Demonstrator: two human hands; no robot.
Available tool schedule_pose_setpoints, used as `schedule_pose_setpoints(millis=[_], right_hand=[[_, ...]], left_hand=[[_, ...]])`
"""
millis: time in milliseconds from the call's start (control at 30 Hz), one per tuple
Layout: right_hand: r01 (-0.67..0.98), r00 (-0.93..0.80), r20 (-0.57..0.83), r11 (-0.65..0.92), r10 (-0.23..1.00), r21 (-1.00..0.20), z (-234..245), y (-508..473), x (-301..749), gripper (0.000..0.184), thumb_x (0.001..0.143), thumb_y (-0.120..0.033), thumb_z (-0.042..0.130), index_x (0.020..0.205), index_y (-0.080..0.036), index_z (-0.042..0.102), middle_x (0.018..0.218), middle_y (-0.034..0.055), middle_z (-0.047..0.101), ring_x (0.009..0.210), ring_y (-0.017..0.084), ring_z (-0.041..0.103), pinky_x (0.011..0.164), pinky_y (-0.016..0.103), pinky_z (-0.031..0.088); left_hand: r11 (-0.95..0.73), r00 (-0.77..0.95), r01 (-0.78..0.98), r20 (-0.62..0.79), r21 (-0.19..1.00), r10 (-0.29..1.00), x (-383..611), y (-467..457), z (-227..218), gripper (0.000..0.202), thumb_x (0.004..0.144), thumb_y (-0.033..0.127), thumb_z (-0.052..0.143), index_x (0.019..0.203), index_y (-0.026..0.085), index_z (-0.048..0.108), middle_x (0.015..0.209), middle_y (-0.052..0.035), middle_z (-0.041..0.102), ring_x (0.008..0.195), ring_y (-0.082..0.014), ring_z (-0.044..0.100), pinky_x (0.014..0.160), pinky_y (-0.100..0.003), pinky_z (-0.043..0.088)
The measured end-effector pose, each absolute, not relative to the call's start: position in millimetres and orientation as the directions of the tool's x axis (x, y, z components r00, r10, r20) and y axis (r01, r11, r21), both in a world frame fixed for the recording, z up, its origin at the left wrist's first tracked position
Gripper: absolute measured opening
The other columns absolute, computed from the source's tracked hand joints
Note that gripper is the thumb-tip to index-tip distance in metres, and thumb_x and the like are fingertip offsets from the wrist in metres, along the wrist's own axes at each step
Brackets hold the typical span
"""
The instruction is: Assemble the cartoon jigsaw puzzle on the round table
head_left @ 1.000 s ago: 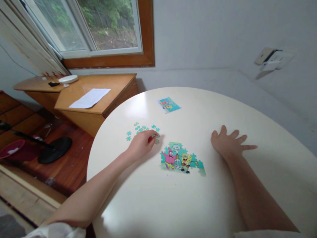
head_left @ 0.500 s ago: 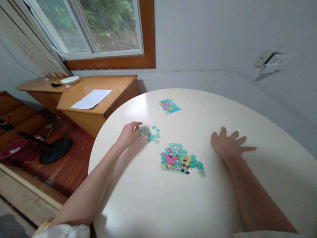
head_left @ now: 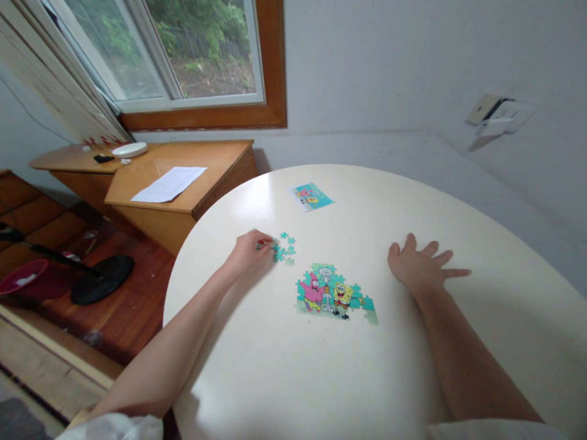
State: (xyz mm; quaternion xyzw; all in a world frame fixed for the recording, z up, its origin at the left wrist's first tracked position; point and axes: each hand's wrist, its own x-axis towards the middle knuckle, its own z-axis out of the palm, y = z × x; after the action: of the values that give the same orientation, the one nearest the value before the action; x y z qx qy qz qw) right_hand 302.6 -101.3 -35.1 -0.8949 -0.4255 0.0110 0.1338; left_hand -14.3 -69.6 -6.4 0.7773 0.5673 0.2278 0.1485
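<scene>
My left hand [head_left: 251,253] has shifted right, in over the loose pieces [head_left: 279,254], from their left edge half a second ago; my right hand [head_left: 420,267] stays spread, palm down, on the desk [head_left: 275,360]. My left hand looks drawn into a pinch, but I cannot tell whether a piece is between its fingertips. I judge this to be the picking-out step: the pieces lie partly under that hand and just right of it. Such thin, flat bits call for a light, careful pinch that leaves the neighbours alone.

The joined puzzle [head_left: 328,293] sits between my hands, nearer me, its upper right edge stepped. A picture card [head_left: 313,197] lies beyond my left hand, farther right. The desk is white and rounded. Past my left hand, a wooden cabinet [head_left: 156,220] carries a sheet of paper [head_left: 169,184] and a white plate [head_left: 129,150], near a window [head_left: 215,55]. Beyond my right hand, a socket [head_left: 504,116] is on the wall [head_left: 367,73].
</scene>
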Motion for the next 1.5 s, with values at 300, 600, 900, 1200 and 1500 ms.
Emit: schedule_pose_setpoints(millis=[300,600,900,1200,1500], right_hand=[[0.762,0.633,0.092,-0.597,0.769,-0.25,-33,-103,302,0.058,0.087,-0.042,0.023,0.135,-0.014,0.04,0.142,0.0242,0.029,0.131,0.047,0.018,0.093,0.073,0.01],[0.755,0.64,0.061,-0.611,0.766,-0.24,-33,-101,302,0.058,0.088,-0.043,0.023,0.137,-0.016,0.037,0.143,0.0245,0.026,0.131,0.047,0.017,0.095,0.071,0.01],[0.761,0.635,0.067,-0.609,0.769,-0.223,-36,-101,304,0.057,0.088,-0.043,0.024,0.138,-0.017,0.036,0.144,0.0233,0.025,0.131,0.046,0.017,0.092,0.074,0.012],[0.763,0.637,0.077,-0.612,0.767,-0.211,-35,-101,304,0.056,0.087,-0.041,0.027,0.137,-0.016,0.038,0.143,0.0229,0.027,0.131,0.046,0.018,0.092,0.075,0.011],[0.758,0.637,0.053,-0.612,0.769,-0.226,-34,-101,303,0.058,0.088,-0.043,0.023,0.138,-0.016,0.036,0.144,0.0238,0.025,0.132,0.046,0.016,0.095,0.072,0.008]], left_hand=[[-0.423,0.441,0.792,0.068,0.441,0.895,1,-86,-3,0.021,0.077,0.026,0.06,0.095,0.022,0.069,0.102,-0.0075,0.062,0.096,-0.0221,0.055,0.091,-0.045,0.034],[-0.473,0.47,0.796,0.106,0.379,0.876,3,-85,-18,0.022,0.077,0.028,0.064,0.098,0.024,0.069,0.099,-0.0066,0.057,0.095,-0.0234,0.049,0.084,-0.04,0.029],[-0.506,0.494,0.785,0.133,0.356,0.859,3,-85,-25,0.017,0.079,0.021,0.059,0.093,0.024,0.068,0.1,-0.0065,0.055,0.095,-0.0238,0.045,0.082,-0.038,0.027],[-0.502,0.509,0.789,0.079,0.355,0.857,3,-84,-20,0.013,0.079,0.021,0.055,0.091,0.019,0.061,0.1,-0.0074,0.054,0.095,-0.0244,0.045,0.082,-0.039,0.029],[-0.512,0.512,0.778,0.106,0.364,0.853,3,-84,-19,0.011,0.077,0.022,0.056,0.088,0.018,0.057,0.098,-0.0067,0.056,0.093,-0.0237,0.046,0.082,-0.037,0.03]])
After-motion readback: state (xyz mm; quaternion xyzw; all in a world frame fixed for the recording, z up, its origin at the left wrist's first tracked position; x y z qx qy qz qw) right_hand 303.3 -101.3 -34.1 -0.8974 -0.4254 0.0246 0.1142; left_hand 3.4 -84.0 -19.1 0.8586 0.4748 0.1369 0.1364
